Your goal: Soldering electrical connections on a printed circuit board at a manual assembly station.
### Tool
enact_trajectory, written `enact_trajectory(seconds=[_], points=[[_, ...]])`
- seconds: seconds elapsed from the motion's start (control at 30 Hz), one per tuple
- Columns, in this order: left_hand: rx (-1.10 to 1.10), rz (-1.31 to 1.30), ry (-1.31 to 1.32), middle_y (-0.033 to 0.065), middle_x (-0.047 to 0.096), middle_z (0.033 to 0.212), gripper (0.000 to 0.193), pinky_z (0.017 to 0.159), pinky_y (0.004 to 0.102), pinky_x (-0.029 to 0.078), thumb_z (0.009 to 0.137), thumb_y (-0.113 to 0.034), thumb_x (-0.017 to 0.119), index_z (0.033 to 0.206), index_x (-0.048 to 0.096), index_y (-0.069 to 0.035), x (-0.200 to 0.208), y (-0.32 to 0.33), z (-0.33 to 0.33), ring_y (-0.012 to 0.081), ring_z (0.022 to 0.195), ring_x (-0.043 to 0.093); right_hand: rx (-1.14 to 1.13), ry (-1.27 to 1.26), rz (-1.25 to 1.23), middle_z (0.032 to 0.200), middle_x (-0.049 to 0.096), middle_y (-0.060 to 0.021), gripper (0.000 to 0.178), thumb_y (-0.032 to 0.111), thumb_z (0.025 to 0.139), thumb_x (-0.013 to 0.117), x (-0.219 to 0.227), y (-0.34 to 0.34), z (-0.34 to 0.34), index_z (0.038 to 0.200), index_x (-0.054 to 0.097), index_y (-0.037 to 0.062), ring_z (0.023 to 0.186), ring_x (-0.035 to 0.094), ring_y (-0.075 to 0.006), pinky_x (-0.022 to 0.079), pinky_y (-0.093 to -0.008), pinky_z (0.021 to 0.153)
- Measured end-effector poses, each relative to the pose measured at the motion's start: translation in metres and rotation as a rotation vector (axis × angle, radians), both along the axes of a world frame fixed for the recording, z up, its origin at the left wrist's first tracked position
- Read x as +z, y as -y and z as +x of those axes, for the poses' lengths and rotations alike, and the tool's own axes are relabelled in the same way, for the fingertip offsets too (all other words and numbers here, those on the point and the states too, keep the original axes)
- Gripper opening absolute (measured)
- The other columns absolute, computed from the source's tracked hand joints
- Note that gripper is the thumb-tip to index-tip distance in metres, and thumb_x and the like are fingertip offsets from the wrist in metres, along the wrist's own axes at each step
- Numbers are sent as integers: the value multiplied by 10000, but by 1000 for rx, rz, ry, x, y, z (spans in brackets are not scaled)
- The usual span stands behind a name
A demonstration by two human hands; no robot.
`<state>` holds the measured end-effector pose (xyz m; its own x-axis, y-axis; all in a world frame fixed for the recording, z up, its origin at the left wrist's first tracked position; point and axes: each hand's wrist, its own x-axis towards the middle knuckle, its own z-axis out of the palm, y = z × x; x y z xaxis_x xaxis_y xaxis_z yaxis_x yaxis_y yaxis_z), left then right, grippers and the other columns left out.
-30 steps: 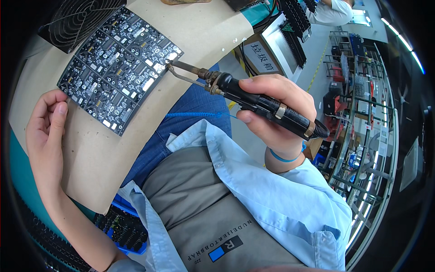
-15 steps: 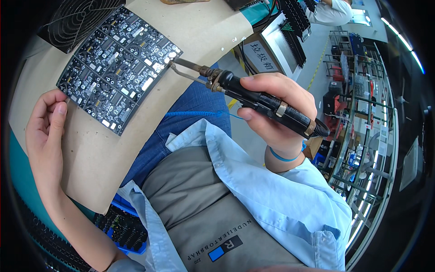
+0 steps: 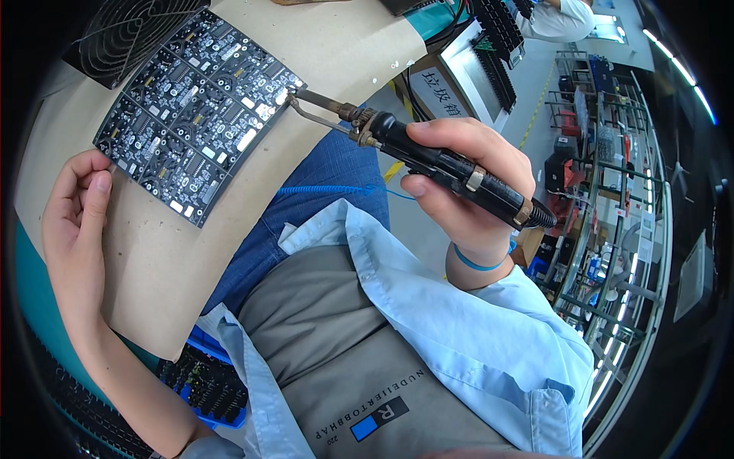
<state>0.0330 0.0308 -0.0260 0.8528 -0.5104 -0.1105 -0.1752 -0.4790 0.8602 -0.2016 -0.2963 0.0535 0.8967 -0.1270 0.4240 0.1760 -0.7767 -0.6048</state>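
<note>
A black circuit board panel (image 3: 197, 115) with many small white and silver parts lies on the brown paper-covered bench (image 3: 153, 260). My right hand (image 3: 466, 180) grips a black soldering iron (image 3: 428, 157), whose metal tip rests at the panel's right edge. My left hand (image 3: 73, 222) lies flat on the paper at the panel's lower left corner, thumb touching the board's edge, holding nothing.
A black fan grille (image 3: 126, 34) sits at the far left beyond the panel. A blue tray of dark parts (image 3: 202, 379) is under the bench edge. A box with a white label (image 3: 447, 76) and metal racks (image 3: 612, 191) stand to the right.
The soldering iron tip moved slightly up and right along the panel's right edge. My left hand stayed put.
</note>
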Motion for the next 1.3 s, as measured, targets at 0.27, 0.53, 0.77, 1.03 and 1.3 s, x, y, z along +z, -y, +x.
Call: enact_trajectory(seconds=[0.27,0.53,0.77,1.03,1.3], points=[[5,2,-5,17,672,1089,285,939,223,456,1083,-240,646,1235,668,1,-6,-2,-1,74,1026,603,2,12,-13,999,787,-149,393,50,728,892,-5,-1,-2,1093,763,-16,823,769,-242,606,-301,733],[6,-4,1,11,664,1086,267,926,218,456,1083,-222,640,1231,669,-2,-4,-3,-1,70,1015,598,-1,18,-10,1002,787,-149,393,58,733,889,-5,0,-1,1099,763,-12,822,768,-241,601,-299,727],[-5,-11,-5,9,662,1099,262,925,219,458,1083,-218,640,1228,671,-3,-5,-1,-1,66,1022,599,-17,-3,16,1005,788,-148,390,76,749,897,-2,0,-1,1105,764,-11,834,770,-238,602,-300,738],[-16,35,15,15,669,1109,249,945,222,462,1082,-200,637,1231,674,-3,-5,-3,0,74,1037,607,-4,2,5,1017,787,-153,391,71,747,894,-4,-1,-2,1106,763,-14,836,769,-238,602,-300,740],[5,9,19,17,673,1109,264,942,223,463,1080,-211,644,1236,674,-1,-3,0,-2,76,1038,613,-9,5,33,1027,785,-158,393,57,745,889,-4,2,-2,1107,759,-19,849,766,-240,598,-301,743]])
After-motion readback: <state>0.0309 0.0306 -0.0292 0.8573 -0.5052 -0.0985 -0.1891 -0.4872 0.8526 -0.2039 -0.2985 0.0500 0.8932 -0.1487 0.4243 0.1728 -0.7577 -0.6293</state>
